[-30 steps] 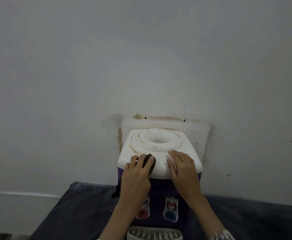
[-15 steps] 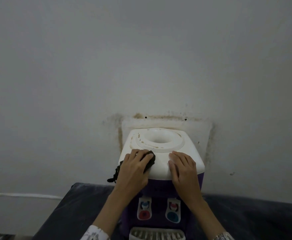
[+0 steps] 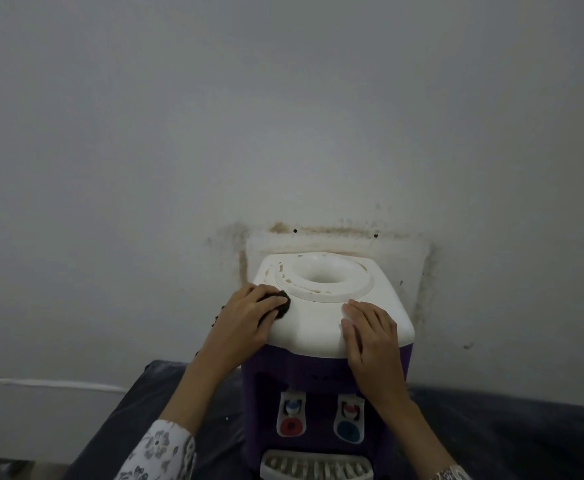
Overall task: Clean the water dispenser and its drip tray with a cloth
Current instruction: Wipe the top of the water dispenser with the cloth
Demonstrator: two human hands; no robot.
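A purple water dispenser with a white top (image 3: 315,320) stands against the wall. Its bottle socket (image 3: 323,280) is ringed with brownish dirt. My left hand (image 3: 245,320) presses a dark cloth (image 3: 280,303) onto the top's front left corner; part of the cloth hangs down beside my wrist. On the front right edge of the top my right hand (image 3: 370,337) lies flat with straight fingers. Two taps, one with a red button (image 3: 290,415) and one with a blue button (image 3: 349,419), sit below. The white slatted drip tray (image 3: 316,465) shows at the bottom edge.
The dispenser sits on a surface covered in dark cloth (image 3: 508,438). The grey wall (image 3: 283,116) right behind carries brown stains around the dispenser's outline. A white strip (image 3: 51,384) runs along the wall at the left.
My left hand has slid the cloth leftward and back along the top, from near the front middle to the left corner. My right hand stays in place on the right side.
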